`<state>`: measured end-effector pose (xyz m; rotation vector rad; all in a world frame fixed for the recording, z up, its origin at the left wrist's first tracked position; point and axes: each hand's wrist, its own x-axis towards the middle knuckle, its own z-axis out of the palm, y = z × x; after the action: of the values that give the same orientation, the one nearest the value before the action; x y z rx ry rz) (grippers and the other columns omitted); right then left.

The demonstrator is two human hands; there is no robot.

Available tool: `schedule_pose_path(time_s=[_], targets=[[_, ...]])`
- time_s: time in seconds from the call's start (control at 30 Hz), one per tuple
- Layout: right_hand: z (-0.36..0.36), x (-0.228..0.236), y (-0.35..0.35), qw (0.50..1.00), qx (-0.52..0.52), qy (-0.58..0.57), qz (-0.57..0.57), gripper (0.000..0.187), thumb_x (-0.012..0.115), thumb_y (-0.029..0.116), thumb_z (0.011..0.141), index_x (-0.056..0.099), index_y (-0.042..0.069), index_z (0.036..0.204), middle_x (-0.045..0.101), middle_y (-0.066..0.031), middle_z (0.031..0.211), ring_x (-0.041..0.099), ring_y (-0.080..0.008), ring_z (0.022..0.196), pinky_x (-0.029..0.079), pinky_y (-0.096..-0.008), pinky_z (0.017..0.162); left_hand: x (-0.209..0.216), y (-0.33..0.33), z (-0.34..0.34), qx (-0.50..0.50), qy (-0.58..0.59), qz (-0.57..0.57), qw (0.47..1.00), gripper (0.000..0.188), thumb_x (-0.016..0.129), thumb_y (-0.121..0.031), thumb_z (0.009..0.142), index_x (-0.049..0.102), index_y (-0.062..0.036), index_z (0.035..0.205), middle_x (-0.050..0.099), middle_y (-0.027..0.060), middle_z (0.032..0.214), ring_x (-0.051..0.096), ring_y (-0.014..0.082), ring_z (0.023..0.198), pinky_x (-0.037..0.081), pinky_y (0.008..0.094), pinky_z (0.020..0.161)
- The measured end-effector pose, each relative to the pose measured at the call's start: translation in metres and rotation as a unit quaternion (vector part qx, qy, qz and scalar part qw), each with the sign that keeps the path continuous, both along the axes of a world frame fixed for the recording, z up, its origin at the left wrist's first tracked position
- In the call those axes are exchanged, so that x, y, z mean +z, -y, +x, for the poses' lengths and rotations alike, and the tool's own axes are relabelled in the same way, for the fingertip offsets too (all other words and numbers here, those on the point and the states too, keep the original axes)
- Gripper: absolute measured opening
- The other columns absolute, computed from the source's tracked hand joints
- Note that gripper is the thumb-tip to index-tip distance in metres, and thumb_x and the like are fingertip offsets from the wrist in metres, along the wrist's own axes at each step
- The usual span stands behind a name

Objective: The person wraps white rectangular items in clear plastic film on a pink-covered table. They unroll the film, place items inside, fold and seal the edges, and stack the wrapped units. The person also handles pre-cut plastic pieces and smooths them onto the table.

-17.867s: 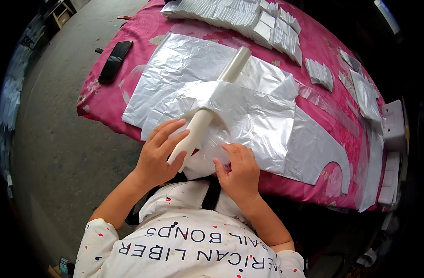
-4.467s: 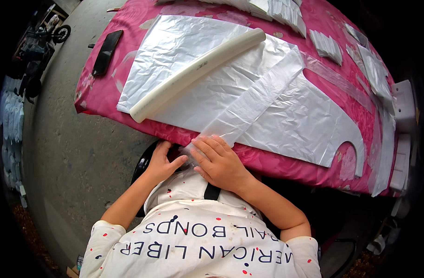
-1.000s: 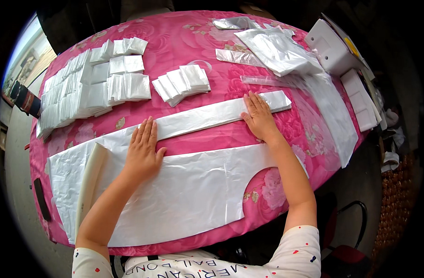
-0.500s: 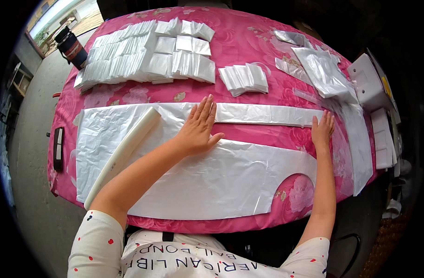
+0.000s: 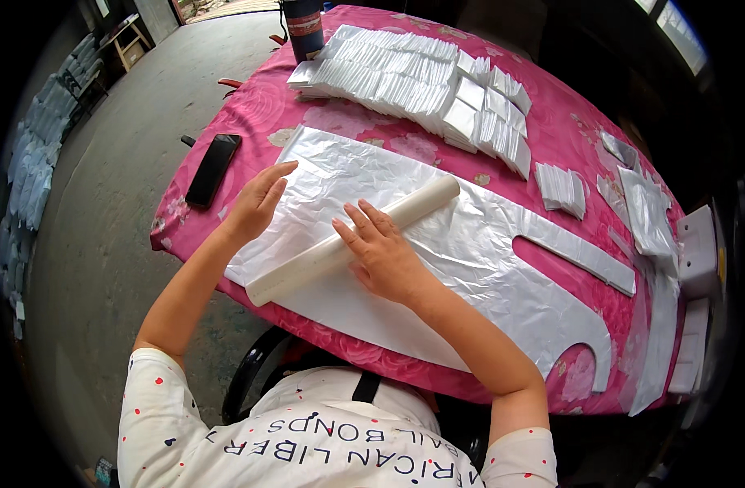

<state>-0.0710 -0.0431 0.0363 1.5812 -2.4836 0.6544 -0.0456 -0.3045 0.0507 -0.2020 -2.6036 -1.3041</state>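
Note:
Spread across the table is a white plastic apron (image 5: 478,281), wrinkled, with a long strap and a curved cut-out at its right end. A pale tube (image 5: 307,262) lies slantwise on its left half. My right hand (image 5: 380,248) rests by the middle of this tube, fingers stretched and spread, palm down. Near the apron's left edge is my left hand (image 5: 260,202), fingers extended and nothing in it; whether it touches the plastic I cannot tell.
Many folded white plastic packets (image 5: 405,77) stand in rows at the back, with a smaller stack (image 5: 560,190) to their right. A phone (image 5: 214,171) lies at the left edge, a dark flask (image 5: 304,31) behind it. Clear plastic (image 5: 645,211) and white bins (image 5: 698,252) are at right.
My view has turned left. My left hand has gone from the strap area to the apron's left edge; my right hand has left the strap's end and come to the tube.

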Motion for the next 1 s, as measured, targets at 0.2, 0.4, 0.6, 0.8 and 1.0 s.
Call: schedule_pose_path(time_s=[0.2,0.4,0.6,0.8,1.0], targets=[[-0.011,0.013,0.008,0.995,0.001,-0.033,0.092,0.056,0.069,0.016,0.070,0.050,0.005,0.121,0.055,-0.0101,0.099,0.050,-0.0268,0.101,0.038,-0.0397,0.090,-0.023,0.029,0.029,-0.031,0.008,-0.139,0.990,0.028,0.045,-0.013,0.090,0.055,0.0004,0.113,0.054,0.0175,0.121,0.050,0.0317,0.113,0.038,0.0365,0.096],[0.042,0.036,-0.013,0.971,-0.222,0.088,0.015,0.068,0.066,0.022,0.077,0.034,0.000,0.133,0.057,-0.0168,0.090,0.059,-0.0298,0.079,0.048,-0.0394,0.069,-0.039,0.017,0.028,0.023,-0.079,-0.189,0.978,0.032,0.048,-0.004,0.085,0.052,0.0013,0.116,0.048,0.0189,0.127,0.044,0.0347,0.119,0.036,0.0392,0.099],[0.061,0.049,0.085,0.932,-0.247,0.230,0.132,0.081,0.055,0.030,0.084,0.009,0.000,0.143,0.063,-0.0159,0.078,0.064,-0.0299,0.066,0.052,-0.0409,0.059,-0.062,-0.009,0.024,0.033,-0.091,-0.297,0.950,0.041,0.045,-0.008,0.085,0.046,0.0035,0.124,0.039,0.0197,0.136,0.032,0.0336,0.129,0.028,0.0408,0.106],[0.046,0.013,0.103,0.911,-0.316,0.209,0.164,0.085,0.056,0.022,0.080,0.004,0.001,0.143,0.066,-0.0119,0.080,0.066,-0.0217,0.067,0.051,-0.0337,0.057,-0.060,-0.009,0.028,0.037,-0.059,-0.359,0.931,0.051,0.042,-0.017,0.089,0.033,0.0010,0.136,0.030,0.0164,0.143,0.024,0.0293,0.135,0.019,0.0395,0.110],[0.030,0.031,0.019,0.855,-0.401,0.185,0.273,0.076,0.046,0.032,0.086,0.006,0.001,0.143,0.065,-0.0055,0.070,0.063,-0.0190,0.056,0.047,-0.0324,0.045,-0.060,-0.011,0.030,0.034,-0.035,-0.370,0.928,0.051,0.040,-0.020,0.091,0.030,0.0005,0.137,0.026,0.0155,0.145,0.022,0.0270,0.136,0.016,0.0373,0.111]])
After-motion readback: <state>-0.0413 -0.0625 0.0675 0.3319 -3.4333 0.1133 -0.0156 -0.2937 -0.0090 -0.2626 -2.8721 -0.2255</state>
